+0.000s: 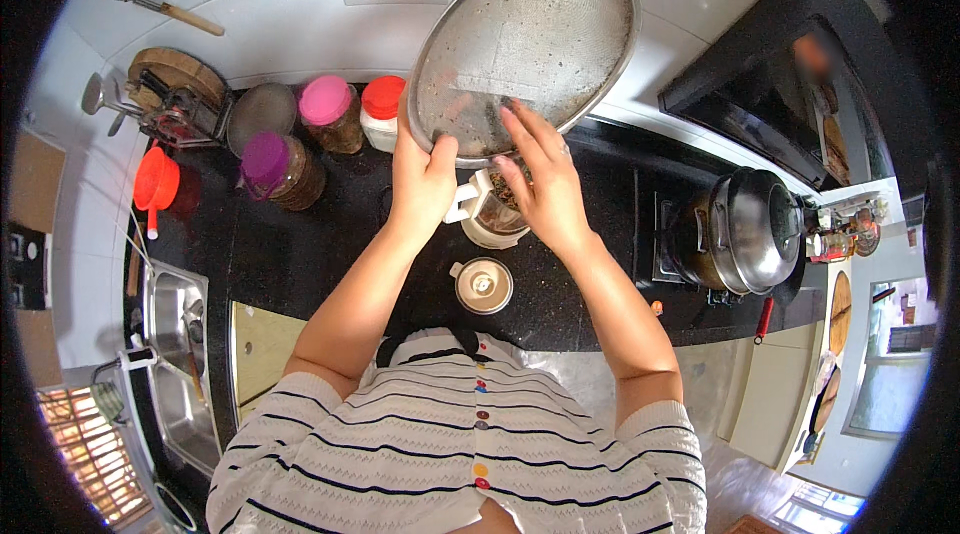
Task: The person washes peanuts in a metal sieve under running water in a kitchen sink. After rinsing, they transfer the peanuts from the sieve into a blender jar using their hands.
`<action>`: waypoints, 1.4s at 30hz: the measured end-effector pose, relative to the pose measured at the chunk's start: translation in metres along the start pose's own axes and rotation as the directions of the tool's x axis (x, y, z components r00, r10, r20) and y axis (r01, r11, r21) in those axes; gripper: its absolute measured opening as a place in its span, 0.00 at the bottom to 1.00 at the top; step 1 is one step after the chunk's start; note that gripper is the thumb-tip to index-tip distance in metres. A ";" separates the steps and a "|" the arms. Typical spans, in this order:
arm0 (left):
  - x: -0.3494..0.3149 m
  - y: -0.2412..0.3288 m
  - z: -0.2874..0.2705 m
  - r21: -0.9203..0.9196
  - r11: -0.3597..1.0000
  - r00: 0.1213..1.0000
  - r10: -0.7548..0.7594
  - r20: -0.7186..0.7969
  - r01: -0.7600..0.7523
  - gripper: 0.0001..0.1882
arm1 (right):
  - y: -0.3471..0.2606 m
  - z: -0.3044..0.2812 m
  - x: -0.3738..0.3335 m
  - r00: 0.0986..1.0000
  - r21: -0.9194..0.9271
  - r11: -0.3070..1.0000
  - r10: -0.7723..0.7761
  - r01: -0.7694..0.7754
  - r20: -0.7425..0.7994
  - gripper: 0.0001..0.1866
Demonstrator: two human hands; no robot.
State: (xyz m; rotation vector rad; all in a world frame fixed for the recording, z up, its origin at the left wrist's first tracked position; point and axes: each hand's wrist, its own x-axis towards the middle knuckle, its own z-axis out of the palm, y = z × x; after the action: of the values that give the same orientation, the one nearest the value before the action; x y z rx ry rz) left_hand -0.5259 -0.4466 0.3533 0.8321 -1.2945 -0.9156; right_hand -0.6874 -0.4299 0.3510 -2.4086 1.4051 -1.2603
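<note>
A large round metal sieve (530, 39) is tilted steeply above the counter, its mesh dotted with dark specks. My left hand (424, 171) is closed on its lower left rim, thumb over the edge. My right hand (543, 179) has its fingers apart, the tips at the lower part of the mesh by a small dark clump; it grips nothing. Under the sieve's low edge stands a cream-handled jar (494, 221), like a grinder's, with dark bits inside, partly hidden by my right hand. A cream round lid (484, 286) lies on the counter nearer to me.
Several jars stand along the back wall, among them a pink-lidded jar (328, 102) and a purple-lidded jar (270, 170). An orange-red dipper (157, 180) and steel sink (178, 334) are left. A covered wok (752, 232) sits on the stove at right, below a black range hood (790, 74).
</note>
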 end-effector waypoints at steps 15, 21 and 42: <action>0.000 -0.002 -0.003 0.105 0.994 0.997 0.041 -0.065 -0.034 0.32 | 0.039 -0.020 -0.017 0.964 -0.141 0.980 -0.106 0.143 0.246 0.10; 0.006 0.005 -0.013 0.015 1.000 0.987 -0.011 -0.163 0.014 0.31 | 0.058 0.006 -0.011 0.849 -0.073 0.997 0.026 0.016 0.527 0.06; 0.006 -0.010 -0.033 0.031 0.997 0.976 -0.066 -0.210 0.074 0.32 | 0.074 0.039 -0.002 0.744 -0.142 0.979 0.202 -0.144 0.637 0.14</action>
State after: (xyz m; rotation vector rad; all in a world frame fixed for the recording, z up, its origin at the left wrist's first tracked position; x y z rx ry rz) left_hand -0.4934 -0.4566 0.3433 0.9831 -1.1091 -0.8365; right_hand -0.7119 -0.4833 0.2918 -2.3318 1.4076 -0.2500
